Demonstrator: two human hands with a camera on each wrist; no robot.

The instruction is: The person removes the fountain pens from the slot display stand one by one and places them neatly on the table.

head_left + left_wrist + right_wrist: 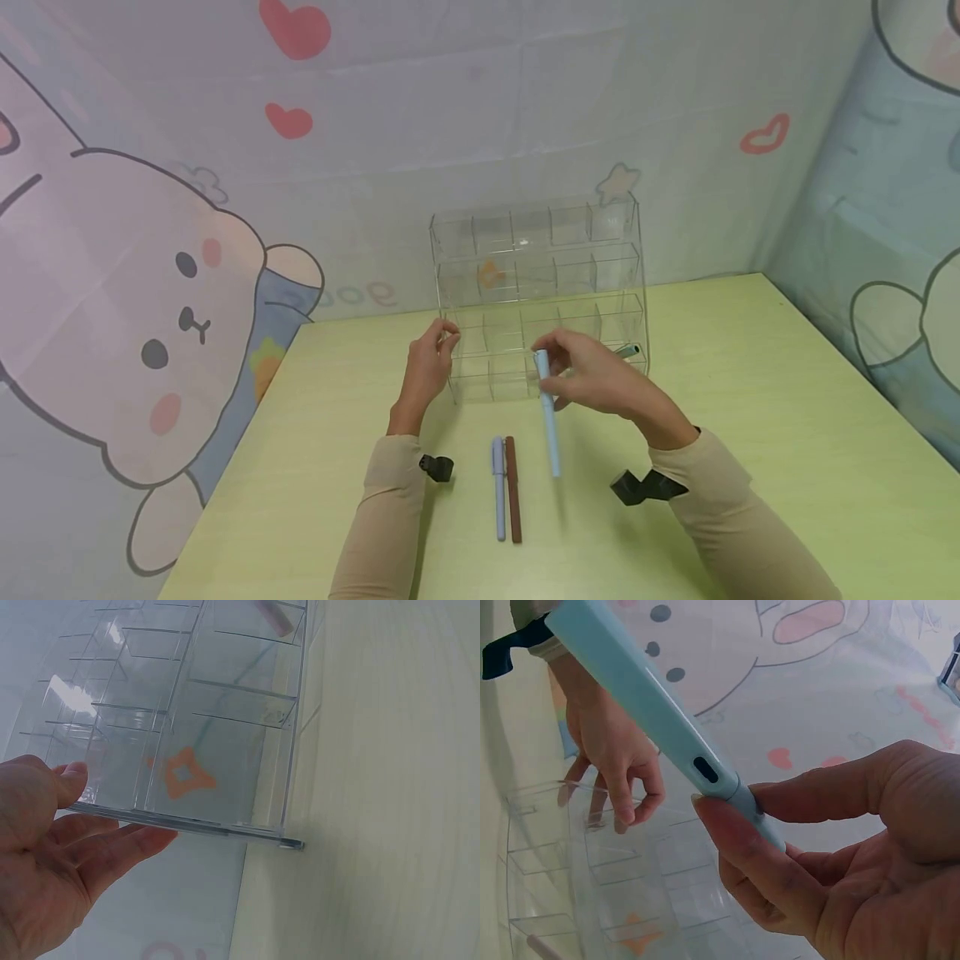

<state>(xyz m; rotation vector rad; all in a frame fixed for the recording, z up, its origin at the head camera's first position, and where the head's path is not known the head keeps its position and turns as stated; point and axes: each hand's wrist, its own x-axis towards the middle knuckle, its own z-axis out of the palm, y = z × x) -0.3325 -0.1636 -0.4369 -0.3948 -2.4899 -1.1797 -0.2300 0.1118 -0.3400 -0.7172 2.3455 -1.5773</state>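
Observation:
A light blue pen [550, 425] is pinched between the thumb and fingers of my right hand [592, 372], tilted in front of the organizer. The right wrist view shows the pen [652, 697] close up, with a dark oval slot in its barrel. My left hand [430, 367] grips the left side of a clear tiered organizer [536, 312]. Seen from the left wrist, the thumb of that hand [45, 855] lies over the side panel's edge and the fingers are on its outer face. A dark green pen [627, 351] leans in the organizer's lower right, partly behind the right hand.
A lavender pen [499, 492] and a brown pen [513, 492] lie side by side on the pale yellow-green table [300, 500], nearer me than the organizer. Behind stands a cloth backdrop [465, 108] printed with hearts and a cartoon animal.

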